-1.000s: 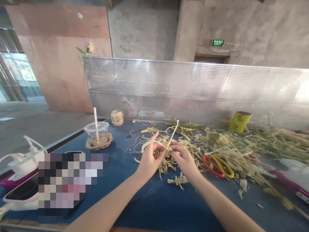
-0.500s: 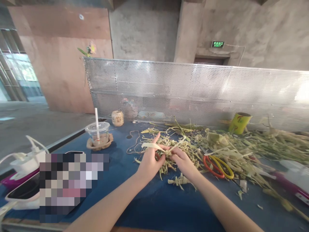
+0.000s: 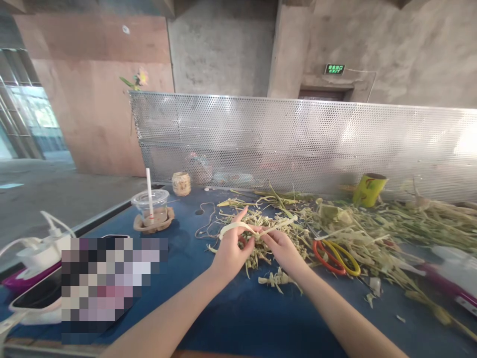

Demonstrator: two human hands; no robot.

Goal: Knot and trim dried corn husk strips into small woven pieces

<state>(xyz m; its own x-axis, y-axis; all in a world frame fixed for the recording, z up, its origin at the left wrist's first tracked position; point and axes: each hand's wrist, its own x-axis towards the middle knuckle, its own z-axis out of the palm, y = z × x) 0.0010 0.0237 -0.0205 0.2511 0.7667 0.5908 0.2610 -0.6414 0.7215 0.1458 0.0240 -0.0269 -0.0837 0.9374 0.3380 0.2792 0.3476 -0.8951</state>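
Between both hands, over a heap of knotted pale plant pieces (image 3: 261, 261), a flat pale-green plant strip (image 3: 233, 227) is pinched near its middle. My left hand (image 3: 233, 248) closes thumb and fingers on it, the index finger pointing up. Its left end curves over the back of that hand. My right hand (image 3: 279, 247) grips the strip close beside, fingertips almost touching the left ones, and the other end (image 3: 285, 223) sticks out to the upper right. A small knot seems to sit between the fingertips. One loose knotted piece (image 3: 276, 281) lies nearer me.
Scissors with red and yellow handles (image 3: 337, 257) lie right of the heap, beside a spread of dry stalks (image 3: 372, 233). A yellow-green tin (image 3: 370, 190) stands behind. At left are a plastic cup with straw (image 3: 152, 201), a woven jar (image 3: 181, 184) and a charger (image 3: 42, 248).
The strip's left end now arches in a curve instead of lying straight, and its right end leans further right. Both hands keep nearly the same place and stay closed.
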